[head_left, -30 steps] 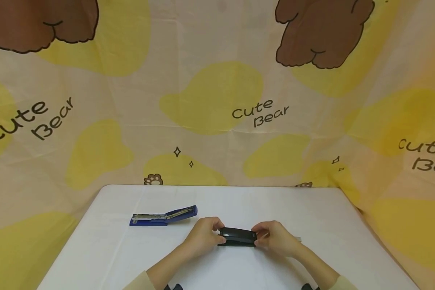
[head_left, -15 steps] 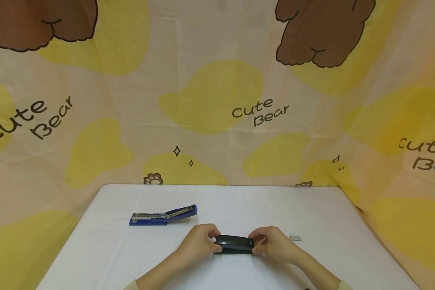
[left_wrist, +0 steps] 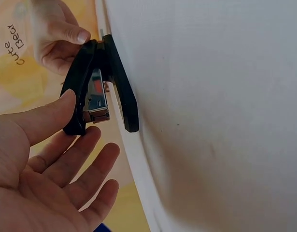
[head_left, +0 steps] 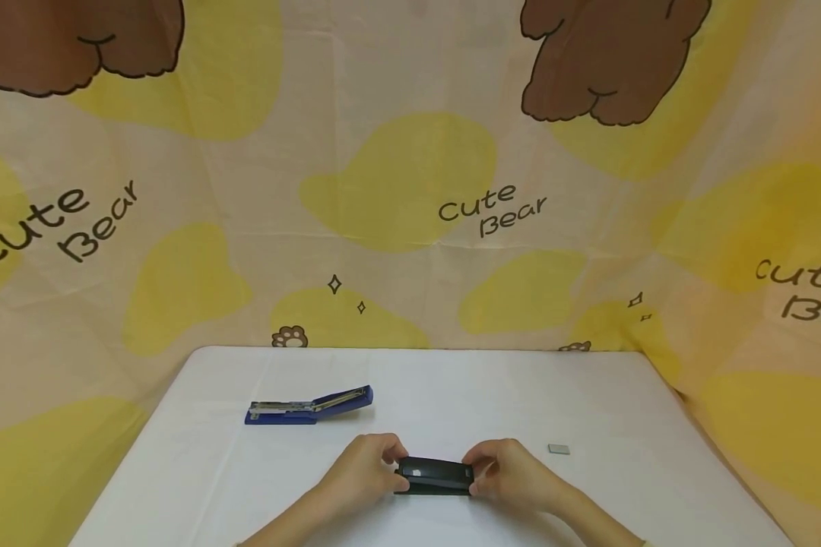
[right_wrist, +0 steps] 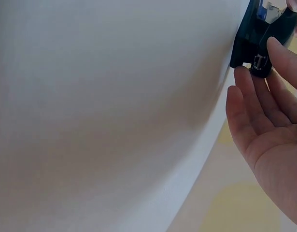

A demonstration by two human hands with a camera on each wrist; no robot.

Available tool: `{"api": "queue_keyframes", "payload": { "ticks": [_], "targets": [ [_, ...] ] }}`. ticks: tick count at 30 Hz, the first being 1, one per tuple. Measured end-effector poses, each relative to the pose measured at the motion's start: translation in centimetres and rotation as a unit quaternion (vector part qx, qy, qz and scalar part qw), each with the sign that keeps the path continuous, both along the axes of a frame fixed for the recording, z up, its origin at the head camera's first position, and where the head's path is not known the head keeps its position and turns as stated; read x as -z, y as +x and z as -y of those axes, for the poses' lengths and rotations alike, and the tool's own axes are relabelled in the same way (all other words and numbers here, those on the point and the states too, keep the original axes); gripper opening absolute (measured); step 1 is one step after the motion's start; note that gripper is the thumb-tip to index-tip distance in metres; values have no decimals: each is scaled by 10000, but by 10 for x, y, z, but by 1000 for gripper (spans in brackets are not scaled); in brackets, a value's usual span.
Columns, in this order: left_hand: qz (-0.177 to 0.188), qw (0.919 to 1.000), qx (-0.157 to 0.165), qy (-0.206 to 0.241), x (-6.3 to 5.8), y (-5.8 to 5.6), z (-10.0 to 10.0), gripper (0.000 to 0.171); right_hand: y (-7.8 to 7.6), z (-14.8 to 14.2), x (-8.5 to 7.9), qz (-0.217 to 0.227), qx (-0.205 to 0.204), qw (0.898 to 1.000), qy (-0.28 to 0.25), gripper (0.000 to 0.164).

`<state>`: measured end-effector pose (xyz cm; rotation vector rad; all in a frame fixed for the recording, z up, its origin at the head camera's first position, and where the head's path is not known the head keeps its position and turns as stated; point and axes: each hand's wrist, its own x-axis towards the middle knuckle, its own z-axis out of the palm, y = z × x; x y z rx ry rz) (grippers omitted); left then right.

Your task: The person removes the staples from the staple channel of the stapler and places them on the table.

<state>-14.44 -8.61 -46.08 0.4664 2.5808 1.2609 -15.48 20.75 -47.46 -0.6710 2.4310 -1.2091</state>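
A black stapler lies crosswise near the front of the white table, held at both ends. My left hand pinches its left end between thumb and fingers; in the left wrist view the thumb lies on the upper arm of the stapler, and the metal staple channel shows between arm and base. At the hinge end, my right hand grips with thumb and fingers, seen close up in the right wrist view as the right hand. The last two fingers of the left hand are spread away from the stapler.
A blue stapler, folded wide apart, lies at the back left of the white table. A small grey strip of staples lies to the right of the right hand. Behind the table hangs a patterned cloth.
Both hands have drawn the black stapler toward the front of the table and slightly left. The small grey strip, mostly hidden behind the right hand before, now shows fully. The blue stapler stays put.
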Motion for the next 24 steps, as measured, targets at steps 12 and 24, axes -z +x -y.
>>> {"api": "queue_keyframes", "payload": {
  "ticks": [12,24],
  "targets": [
    [141,9995,-26,290,5,10,10,27,7,6,1,66,-31,10000,-8,30],
    [259,9991,263,194,4,7,29,45,4,16,-5,-668,-348,9962,440,34]
  ]
}}
